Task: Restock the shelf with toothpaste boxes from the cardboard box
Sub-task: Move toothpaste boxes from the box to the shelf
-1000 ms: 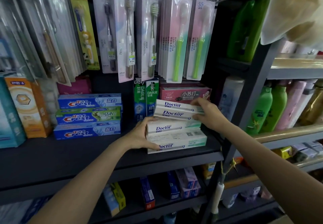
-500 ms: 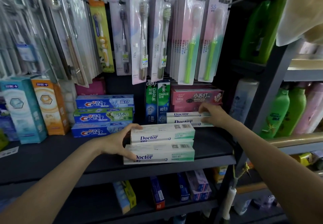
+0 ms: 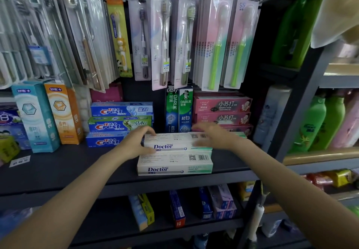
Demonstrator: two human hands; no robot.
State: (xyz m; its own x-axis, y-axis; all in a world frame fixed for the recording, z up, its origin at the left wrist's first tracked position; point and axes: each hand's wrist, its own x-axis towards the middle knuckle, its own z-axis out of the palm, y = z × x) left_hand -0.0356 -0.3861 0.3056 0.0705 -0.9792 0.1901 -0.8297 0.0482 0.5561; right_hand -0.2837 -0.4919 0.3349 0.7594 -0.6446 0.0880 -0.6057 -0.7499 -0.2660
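Note:
Two white-and-green Doctor toothpaste boxes lie stacked near the front of the dark shelf (image 3: 58, 171): an upper box (image 3: 174, 144) and a lower box (image 3: 174, 166). My left hand (image 3: 136, 143) grips the left end of the upper box, fingers on top and thumb at the front. My right hand (image 3: 211, 136) is blurred, with fingers spread over the right end of that box; I cannot tell if it touches. A sliver of more Doctor boxes (image 3: 240, 135) shows behind it. The cardboard box is out of view.
Three Crest boxes (image 3: 120, 124) are stacked to the left, upright Darlie boxes (image 3: 179, 110) stand behind, and pink baking soda boxes (image 3: 223, 110) sit at back right. Carded toothbrushes (image 3: 217, 40) hang above. A dark upright post (image 3: 297, 116) borders the shelf on the right.
My right hand left the rear Doctor boxes and swung left over the front stack. My left hand moved up from the stack's end onto the upper box.

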